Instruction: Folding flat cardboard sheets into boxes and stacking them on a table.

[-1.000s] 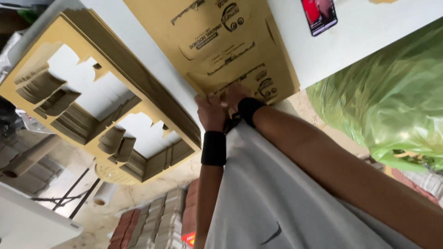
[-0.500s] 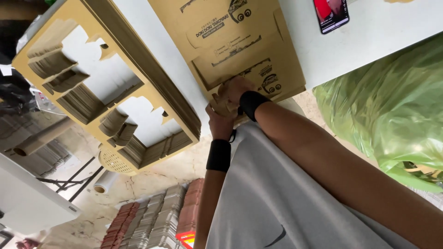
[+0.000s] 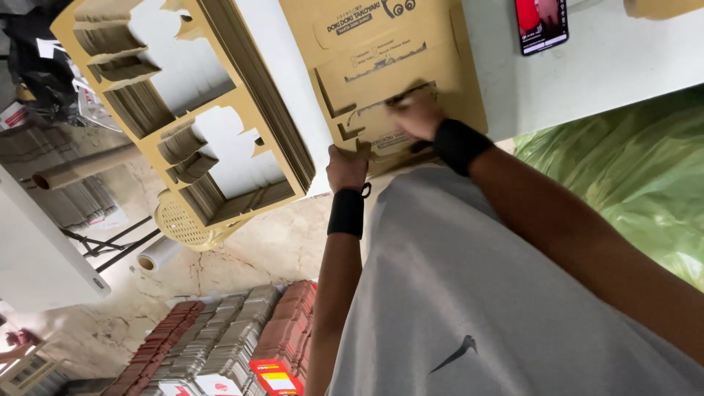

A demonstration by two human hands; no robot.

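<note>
Box blank: a flat die-cut cardboard box blank (image 3: 381, 73) is lying at the near edge of the white desk (image 3: 623, 66), its near flap overhanging toward the person.
Left hand: the left hand (image 3: 346, 166), a black wristband on its wrist, is pinching the blank's near edge, fingers closed on the flap.
Right hand: the right hand (image 3: 415, 111), also in a black wristband, is pressing down on the blank near its cut slots, fingers curled.
Stack: a stack of die-cut cardboard sheets (image 3: 198, 117) is sitting toward the desk's left edge, just beside the blank.
Phone: a smartphone (image 3: 541, 24) is lying at the desk's far side, right of the blank.
Bag: a green plastic bag (image 3: 631, 176) is bulging beside the desk's near right edge.
Floor: rows of folded cartons (image 3: 220, 337) are lying on the floor.
</note>
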